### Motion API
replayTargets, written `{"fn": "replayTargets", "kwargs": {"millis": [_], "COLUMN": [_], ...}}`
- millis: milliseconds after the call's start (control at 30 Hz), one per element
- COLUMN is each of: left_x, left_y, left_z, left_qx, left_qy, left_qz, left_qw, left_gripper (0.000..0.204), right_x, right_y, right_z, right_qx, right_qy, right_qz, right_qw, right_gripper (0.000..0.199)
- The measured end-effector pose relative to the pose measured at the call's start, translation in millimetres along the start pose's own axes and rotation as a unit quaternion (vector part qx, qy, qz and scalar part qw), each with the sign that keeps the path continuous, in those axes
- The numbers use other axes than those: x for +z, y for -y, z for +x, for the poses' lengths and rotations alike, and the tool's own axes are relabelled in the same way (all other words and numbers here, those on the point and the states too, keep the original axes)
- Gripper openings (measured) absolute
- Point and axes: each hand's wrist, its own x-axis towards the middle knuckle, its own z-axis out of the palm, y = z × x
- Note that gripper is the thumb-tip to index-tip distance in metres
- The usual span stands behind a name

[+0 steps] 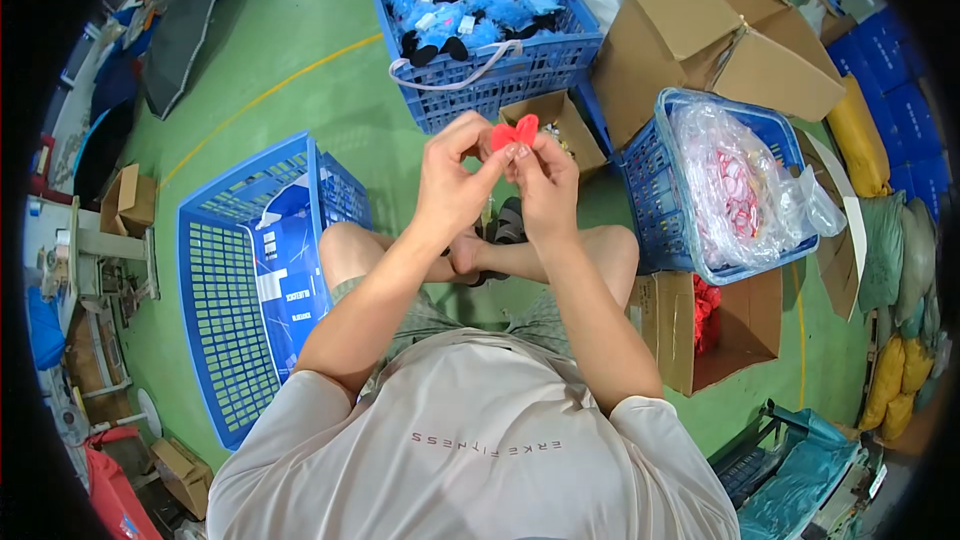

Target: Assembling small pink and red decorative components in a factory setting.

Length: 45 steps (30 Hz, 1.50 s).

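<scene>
A small red fabric piece, shaped like a bow (517, 130), is pinched between the fingertips of both my hands, above my crossed legs. My left hand (455, 168) grips its left side with thumb and fingers. On the other side, my right hand (546, 180) has thumb and fingers closed on it too. The fingers hide its lower part. Just beyond my hands, a small cardboard box (578, 135) holds small items too tiny to name. Farther off, fluffy blue plush toys (485, 5) with black parts fill a blue plastic crate (465, 105).
An upright blue crate (220, 290) with blue printed packaging stands at my left. To the right, another blue crate (655, 190) holds a clear plastic bag (735, 180) of red-and-white pieces. Beside it, a cardboard box (750, 340) contains red material (705, 315). A large open carton (690, 20) rises behind.
</scene>
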Motion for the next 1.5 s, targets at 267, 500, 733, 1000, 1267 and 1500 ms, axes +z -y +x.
{"fn": "replayTargets", "kwargs": {"millis": [267,500,733,1000,1267,1500], "left_x": [0,-14,-20,-13,-27,-18], "left_y": [-7,2,5,-3,17,9], "left_z": [-3,-10,-11,-8,-24,-20], "left_qx": [0.013,-0.02,0.012,0.011,-0.095,-0.077], "left_qy": [0.012,-0.002,-0.009,-0.014,-0.095,-0.071], "left_qz": [0.002,-0.01,-0.023,-0.07,-0.078,-0.106], "left_qw": [1.0,1.0,1.0,0.997,0.988,0.989], "left_gripper": [0.002,0.006,0.006,0.007,0.007,0.006], "right_x": [8,6,7,4,1,3], "right_y": [-19,-18,-10,-5,8,3], "right_z": [-19,-18,-15,-18,-10,-9], "right_qx": [0.028,-0.017,-0.083,-0.082,-0.176,-0.137], "right_qy": [-0.049,-0.054,-0.046,-0.043,0.024,0.002], "right_qz": [0.119,0.002,-0.104,-0.098,-0.244,-0.211], "right_qw": [0.991,0.998,0.99,0.991,0.953,0.968], "right_gripper": [0.009,0.007,0.005,0.005,0.008,0.006]}}
